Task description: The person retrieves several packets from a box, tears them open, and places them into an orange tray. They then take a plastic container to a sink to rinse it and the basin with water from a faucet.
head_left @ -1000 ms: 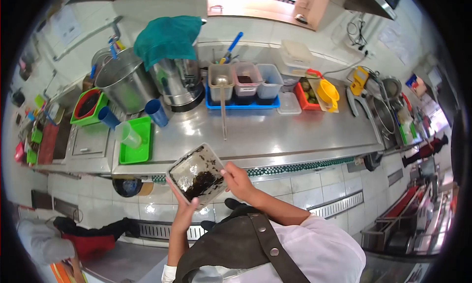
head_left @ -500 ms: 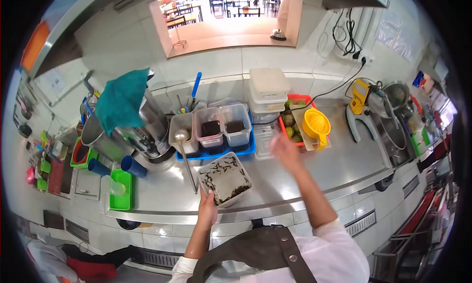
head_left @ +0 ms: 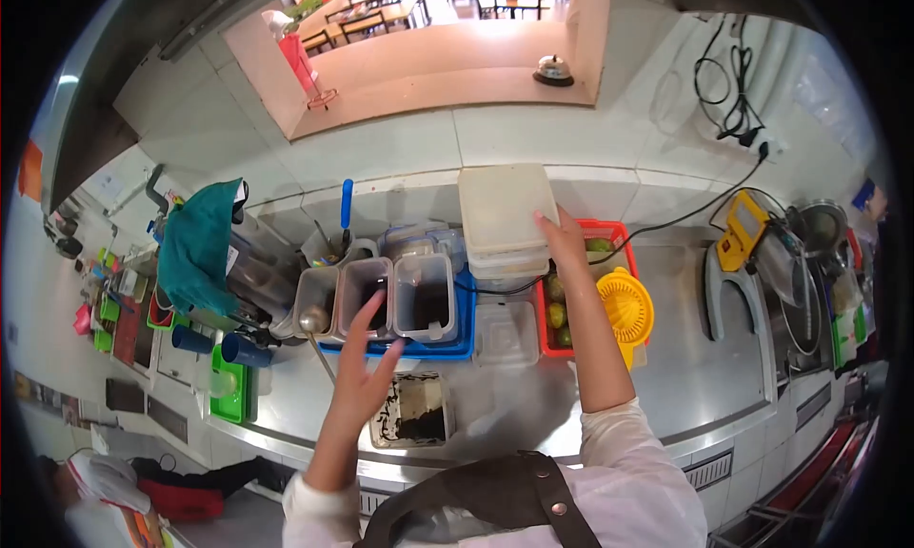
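My right hand point(head_left: 564, 241) grips the right edge of the top whitish lidded container point(head_left: 506, 210), which sits on a stack at the back of the steel counter. My left hand point(head_left: 364, 378) is raised with its fingers spread, holding nothing. Below and beside it, a clear container point(head_left: 414, 411) with dark bits stands on the counter near the front edge. Beyond the left hand, several plastic tubs with dark contents point(head_left: 425, 298) stand in a blue tray point(head_left: 465, 334). A ladle point(head_left: 314, 319) rests in the leftmost tub.
A red basket point(head_left: 546, 337) of green fruit and a yellow juicer point(head_left: 625, 310) are right of the stack. A black cable crosses behind. A teal cloth point(head_left: 198, 248) covers a steel appliance at left, near a green tray point(head_left: 228, 386). Another person point(head_left: 109, 481) is at lower left.
My left hand has let go of the container with dark bits, now on the counter, and risen. My right hand has moved up and back onto the lidded container. The view has shifted.
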The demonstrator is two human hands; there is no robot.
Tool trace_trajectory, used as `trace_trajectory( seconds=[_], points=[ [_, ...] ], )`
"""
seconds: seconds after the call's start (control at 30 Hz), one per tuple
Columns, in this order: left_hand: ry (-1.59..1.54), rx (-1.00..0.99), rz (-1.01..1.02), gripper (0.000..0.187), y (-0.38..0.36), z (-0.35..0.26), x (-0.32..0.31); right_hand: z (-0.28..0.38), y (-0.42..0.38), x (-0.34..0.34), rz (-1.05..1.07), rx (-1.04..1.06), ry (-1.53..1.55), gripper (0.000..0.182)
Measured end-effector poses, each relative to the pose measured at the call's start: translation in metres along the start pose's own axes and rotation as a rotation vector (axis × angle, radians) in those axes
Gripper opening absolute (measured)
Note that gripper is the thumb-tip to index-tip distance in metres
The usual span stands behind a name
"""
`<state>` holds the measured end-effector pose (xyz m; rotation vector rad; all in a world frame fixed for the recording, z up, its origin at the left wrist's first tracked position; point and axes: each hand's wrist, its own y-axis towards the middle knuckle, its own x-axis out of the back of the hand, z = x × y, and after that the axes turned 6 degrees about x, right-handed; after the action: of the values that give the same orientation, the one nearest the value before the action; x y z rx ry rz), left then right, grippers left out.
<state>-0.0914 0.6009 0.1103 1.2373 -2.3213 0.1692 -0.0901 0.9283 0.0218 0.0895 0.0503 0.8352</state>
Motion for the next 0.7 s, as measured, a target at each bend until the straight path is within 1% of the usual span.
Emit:
trace_trajectory(
  seconds=[0.03, 0.07, 0.1, 0.17, 0.2, 0.23, 0.27, 0.3, 0.33, 0.37, 0.4, 0.43, 0.47, 0.53, 0.57, 0.63, 0.67, 0.7],
  points=[
    [-0.004, -0.086, 0.045, 0.054, 0.033, 0.006, -0.017, -0.008, 0.0, -0.001, -0.043, 0.104, 0.08, 0.039],
    [-0.068, -0.035, 0.106, 0.051, 0.065, 0.006, -0.038, -0.015, -0.003, -0.002, -0.095, 0.205, 0.16, 0.037],
    [-0.107, 0.0, 0.14, 0.049, 0.102, 0.027, -0.061, -0.017, -0.006, -0.003, -0.097, 0.186, 0.167, 0.037],
    [-0.295, 0.256, 0.145, 0.047, 0.169, 0.07, -0.098, -0.013, -0.01, -0.002, -0.19, 0.258, 0.298, 0.035],
    [-0.245, 0.301, 0.088, 0.048, 0.199, 0.095, -0.113, -0.011, -0.009, 0.002, -0.204, 0.261, 0.301, 0.035],
    [-0.197, 0.342, 0.031, 0.05, 0.218, 0.108, -0.124, -0.008, -0.008, 0.006, -0.224, 0.21, 0.405, 0.035],
    [-0.195, 0.335, 0.041, 0.05, 0.222, 0.102, -0.128, -0.005, -0.006, 0.012, -0.241, 0.159, 0.508, 0.034],
    [-0.055, 0.404, 0.138, 0.052, 0.225, 0.095, -0.132, -0.003, -0.002, 0.018, -0.251, 0.164, 0.507, 0.034],
    [0.088, 0.472, 0.233, 0.054, 0.227, 0.09, -0.135, -0.001, 0.002, 0.026, -0.184, 0.109, 0.701, 0.037],
    [0.089, 0.468, 0.24, 0.054, 0.225, 0.086, -0.138, 0.001, 0.005, 0.031, -0.112, 0.049, 0.892, 0.04],
    [0.147, 0.406, 0.186, 0.053, 0.222, 0.085, -0.141, 0.007, 0.005, 0.035, -0.12, 0.05, 0.892, 0.04],
    [0.205, 0.344, 0.132, 0.051, 0.219, 0.084, -0.143, 0.015, 0.004, 0.039, -0.168, -0.014, 0.905, 0.04],
    [0.21, 0.342, 0.136, 0.051, 0.219, 0.082, -0.144, 0.021, 0.002, 0.041, -0.214, -0.079, 0.918, 0.041],
    [0.288, 0.519, 0.135, 0.033, 0.218, 0.071, -0.141, 0.03, -0.006, 0.051, -0.257, -0.036, 0.949, 0.04],
    [0.288, 0.517, 0.132, 0.033, 0.218, 0.068, -0.139, 0.033, -0.012, 0.059, -0.297, 0.002, 0.975, 0.04],
    [0.105, 0.5, 0.249, 0.021, 0.218, 0.071, -0.138, 0.032, -0.033, 0.084, -0.281, 0.081, 1.019, 0.04],
    [0.101, 0.503, 0.248, 0.021, 0.218, 0.071, -0.136, 0.044, -0.054, 0.092, -0.281, 0.071, 0.97, 0.041],
    [0.048, 0.453, 0.253, 0.018, 0.218, 0.07, -0.133, 0.059, -0.079, 0.1, -0.281, 0.061, 0.919, 0.042]
  ],
)
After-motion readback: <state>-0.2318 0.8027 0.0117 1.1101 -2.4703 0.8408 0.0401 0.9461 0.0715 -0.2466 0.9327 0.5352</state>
